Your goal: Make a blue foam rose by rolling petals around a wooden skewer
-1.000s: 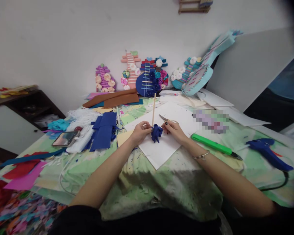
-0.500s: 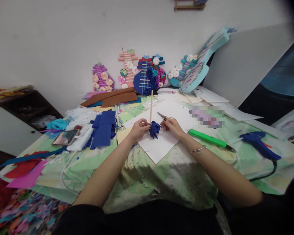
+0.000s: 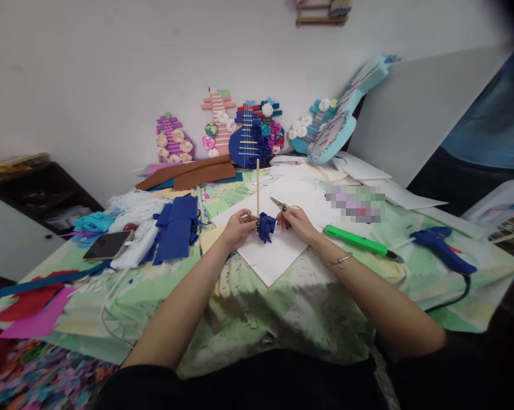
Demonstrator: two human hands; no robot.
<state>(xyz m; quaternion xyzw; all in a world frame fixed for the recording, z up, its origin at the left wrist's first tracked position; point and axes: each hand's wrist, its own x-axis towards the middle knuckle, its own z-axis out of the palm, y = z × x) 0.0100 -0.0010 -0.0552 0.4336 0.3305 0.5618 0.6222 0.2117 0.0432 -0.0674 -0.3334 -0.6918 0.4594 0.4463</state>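
My left hand is closed on a dark blue paper flower at its left side. A thin wooden stick rises upright from the fingers of that hand. My right hand holds small scissors, their blades pointing up and to the left. Its fingertips are at the flower's right edge; whether they pinch a petal is too small to tell. Beneath both hands lies a white sheet with blue specks on it.
A green cutter and a blue glue gun lie to the right. On the left are blue crepe strips, a phone and a white cord. Paper guitar models, including a blue one, lean against the wall.
The camera view has shifted slightly, so most things sit a little further left. The phone's screen has gone dark. Both hands keep nearly the same pose around the flower.
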